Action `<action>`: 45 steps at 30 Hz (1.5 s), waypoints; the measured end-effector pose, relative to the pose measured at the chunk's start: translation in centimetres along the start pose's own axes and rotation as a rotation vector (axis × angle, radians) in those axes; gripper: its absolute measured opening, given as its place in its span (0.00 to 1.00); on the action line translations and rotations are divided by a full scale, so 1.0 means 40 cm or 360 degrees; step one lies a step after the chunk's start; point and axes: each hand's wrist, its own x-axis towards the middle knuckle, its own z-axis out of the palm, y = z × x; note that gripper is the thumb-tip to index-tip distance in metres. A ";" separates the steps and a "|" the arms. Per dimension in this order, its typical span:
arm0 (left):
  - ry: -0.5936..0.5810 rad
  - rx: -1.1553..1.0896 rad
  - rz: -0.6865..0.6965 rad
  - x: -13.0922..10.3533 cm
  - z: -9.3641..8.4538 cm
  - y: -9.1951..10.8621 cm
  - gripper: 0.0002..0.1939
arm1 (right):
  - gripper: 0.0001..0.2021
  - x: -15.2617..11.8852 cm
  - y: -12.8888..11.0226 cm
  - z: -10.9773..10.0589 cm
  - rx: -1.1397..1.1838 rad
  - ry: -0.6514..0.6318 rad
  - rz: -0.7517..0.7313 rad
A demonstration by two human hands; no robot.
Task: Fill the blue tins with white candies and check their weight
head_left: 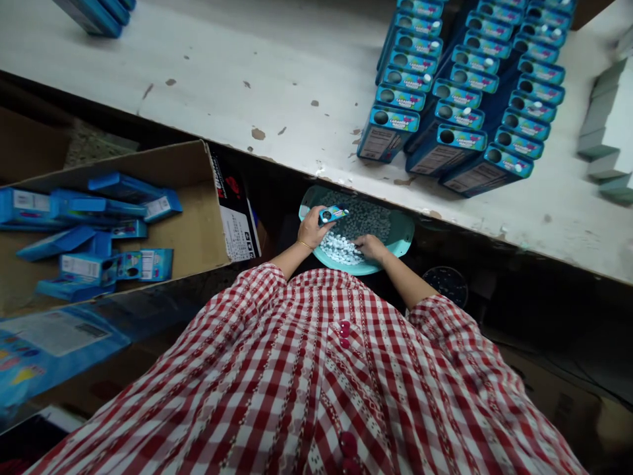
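My left hand [311,229] is closed around a small blue candy box [333,214], held over the left side of a turquoise basin [403,244]. The box's printed narrow face, with a dark round hole, points up. Many small white candies [341,249] lie in the basin, brightest near its front. My right hand [372,248] reaches into the basin from the right, its fingers curled down and touching the candies. The fingertips are partly hidden, so how many candies they grip cannot be made out.
On the worn white table [217,99], blue boxes [459,138] stand in rows at the right. More blue boxes [99,13] are at the far left. An open carton [192,224] at left holds loose blue boxes [89,264]. White blocks [610,125] sit at the right edge.
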 end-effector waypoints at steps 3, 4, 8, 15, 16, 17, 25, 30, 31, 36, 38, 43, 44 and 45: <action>-0.0009 -0.0003 -0.0032 0.000 -0.001 0.002 0.20 | 0.17 -0.047 0.004 -0.046 0.0134 0.0036 -0.0085; -0.0010 -0.0006 -0.0030 0.000 -0.002 0.002 0.20 | 0.17 -0.066 0.000 -0.065 0.0171 0.0060 -0.0107; -0.0044 -0.0001 0.0009 0.000 -0.004 0.003 0.18 | 0.16 -0.134 -0.041 -0.151 0.0250 0.0223 -0.0240; -0.0121 0.0022 0.0092 0.001 -0.003 0.001 0.17 | 0.17 -0.153 -0.210 -0.255 -0.0563 0.0219 0.0105; -0.0125 0.0026 0.0108 0.001 -0.001 0.001 0.17 | 0.16 -0.150 -0.235 -0.261 -0.0645 0.0188 0.0145; -0.0123 0.0029 0.0121 0.000 0.000 0.000 0.17 | 0.16 -0.147 -0.258 -0.266 -0.0698 0.0172 0.0169; -0.0082 0.0018 0.0124 -0.002 0.002 -0.004 0.17 | 0.16 -0.171 -0.298 -0.293 -0.0788 0.0222 0.0172; -0.0049 -0.0010 0.0118 -0.003 -0.001 0.002 0.18 | 0.19 -0.225 -0.160 -0.264 -0.0670 0.0268 0.0277; -0.0070 0.0011 0.0136 -0.003 -0.002 0.004 0.18 | 0.19 -0.228 -0.127 -0.248 -0.0620 0.0276 0.0320; -0.0265 0.0164 0.0197 0.002 -0.003 0.011 0.19 | 0.20 -0.184 -0.019 -0.145 -0.0482 0.0210 0.0542; -0.0264 0.0143 0.0153 0.003 -0.003 0.010 0.20 | 0.20 -0.151 -0.013 -0.109 -0.0457 0.0198 0.0549; -0.0145 -0.0020 -0.0009 0.004 -0.004 0.003 0.19 | 0.16 -0.068 -0.062 -0.028 -0.0397 0.0195 0.0386; -0.0116 -0.0038 -0.0047 0.005 -0.004 0.003 0.20 | 0.14 -0.052 -0.073 -0.012 -0.0372 0.0177 0.0330; -0.0081 -0.0050 -0.0083 0.006 -0.004 0.003 0.20 | 0.13 -0.036 -0.081 0.002 -0.0341 0.0153 0.0275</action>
